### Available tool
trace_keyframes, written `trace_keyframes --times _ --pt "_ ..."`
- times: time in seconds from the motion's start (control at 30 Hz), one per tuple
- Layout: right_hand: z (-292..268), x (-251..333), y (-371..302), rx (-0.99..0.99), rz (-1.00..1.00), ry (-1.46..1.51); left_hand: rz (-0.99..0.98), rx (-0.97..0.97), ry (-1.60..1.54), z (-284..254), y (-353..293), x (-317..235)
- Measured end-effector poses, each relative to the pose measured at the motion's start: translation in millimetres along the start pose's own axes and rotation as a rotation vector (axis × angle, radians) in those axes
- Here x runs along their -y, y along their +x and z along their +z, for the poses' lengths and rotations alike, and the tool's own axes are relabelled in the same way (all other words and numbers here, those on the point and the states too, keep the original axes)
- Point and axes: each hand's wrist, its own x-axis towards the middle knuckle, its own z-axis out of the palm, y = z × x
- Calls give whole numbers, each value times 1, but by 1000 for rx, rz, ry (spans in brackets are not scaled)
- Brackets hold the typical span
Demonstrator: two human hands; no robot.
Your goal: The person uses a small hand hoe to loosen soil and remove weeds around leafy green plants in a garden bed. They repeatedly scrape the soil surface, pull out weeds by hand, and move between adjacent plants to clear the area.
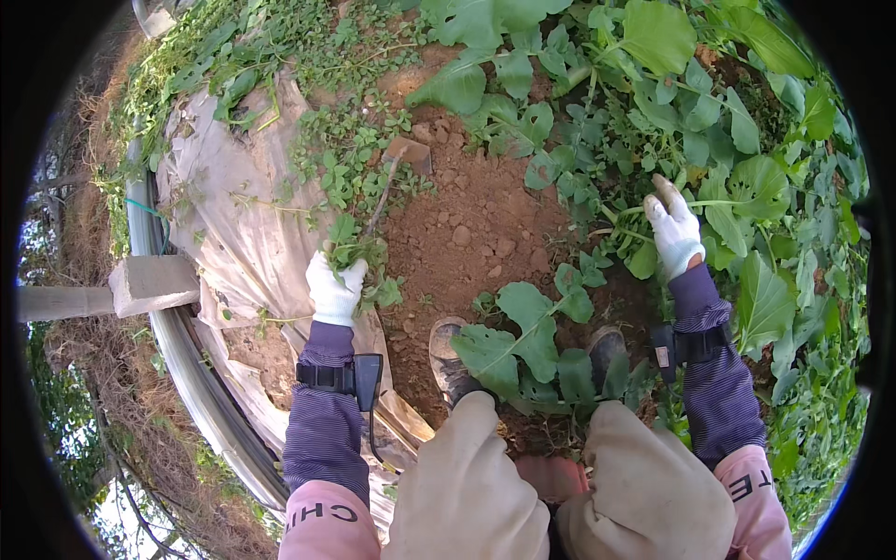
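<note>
My left hand [334,291], in a white glove, is closed around a bunch of green weeds [353,250] over the edge of a pale plastic sheet. A small hoe [409,155] with a rusty blade lies on the soil just beyond. Its thin handle runs back toward that hand and vanishes behind the leaves, so I cannot tell whether it is gripped too. My right hand [676,233], also gloved and with dirty fingertips, reaches among broad-leaved plants [737,201]. Its fingers are stretched out beside a pale leaf stem, apparently holding nothing.
Bare brown soil [467,233] lies between the hands. A large-leaved plant [523,341] stands close to my shoes [450,359]. The crumpled plastic sheet [247,205] covers ground at left, bordered by a pale curved rail [191,364] and a concrete block [154,285]. Dense greenery fills the right.
</note>
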Motion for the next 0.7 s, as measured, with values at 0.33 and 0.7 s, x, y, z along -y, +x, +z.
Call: trace_keyframes --times 0.33,0.7 --pt "9 -16 9 -25 -110 -230 496 967 851 103 -64 -60" --pt "2 -13 6 -50 -149 -376 417 395 706 95 10 -50"
